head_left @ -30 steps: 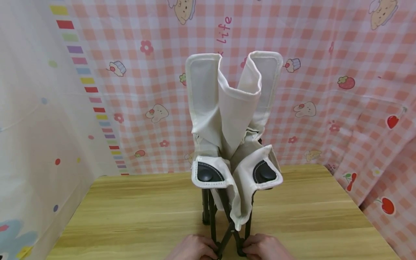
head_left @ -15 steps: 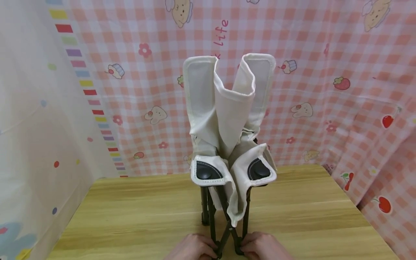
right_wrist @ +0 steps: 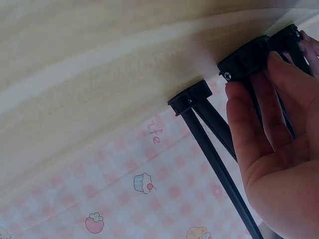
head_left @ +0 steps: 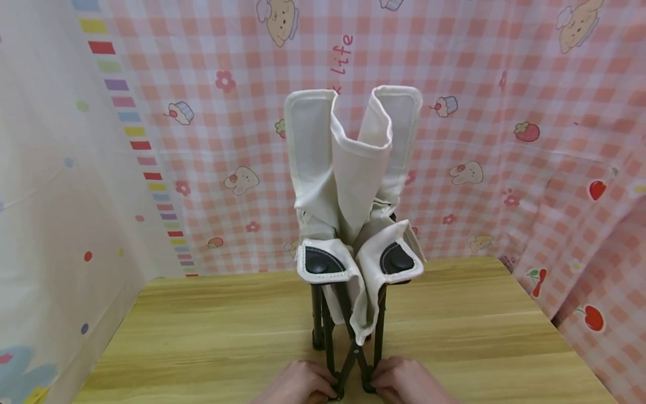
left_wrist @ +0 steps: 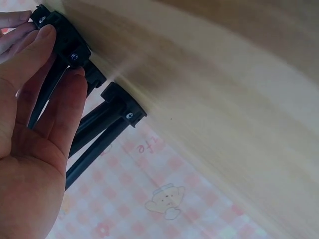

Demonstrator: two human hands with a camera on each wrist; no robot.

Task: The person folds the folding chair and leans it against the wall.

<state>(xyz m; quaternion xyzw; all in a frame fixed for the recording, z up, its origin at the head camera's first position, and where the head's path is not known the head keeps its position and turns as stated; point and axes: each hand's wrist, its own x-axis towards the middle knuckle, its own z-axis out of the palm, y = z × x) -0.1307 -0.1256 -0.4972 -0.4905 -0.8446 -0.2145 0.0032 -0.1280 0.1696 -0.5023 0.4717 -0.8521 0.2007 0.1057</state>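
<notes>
A small folding chair (head_left: 360,174) with off-white fabric and a black frame stands upright on the wooden table, partly folded. Its seat fabric sags between two front corners with black patches. Low at the front, my left hand (head_left: 301,382) pinches the left front foot (left_wrist: 65,37) between thumb and fingers. My right hand (head_left: 406,381) does likewise with the right front foot (right_wrist: 244,59). Both wrist views show black plastic feet with screws, close to the tabletop. The rear feet stand farther back, away from my fingers. Some fingertips are hidden behind the frame in the head view.
The wooden table (head_left: 212,331) extends to both sides of the chair. A pink checked curtain (head_left: 242,134) hangs behind its back edge and along the right. On the left hangs a white sheet (head_left: 65,224) with coloured dots.
The chair's right front seat corner has shifted left, closer to the left one, so the chair looks a little narrower. Both hands keep their grip at the feet. The head view has shifted slightly.
</notes>
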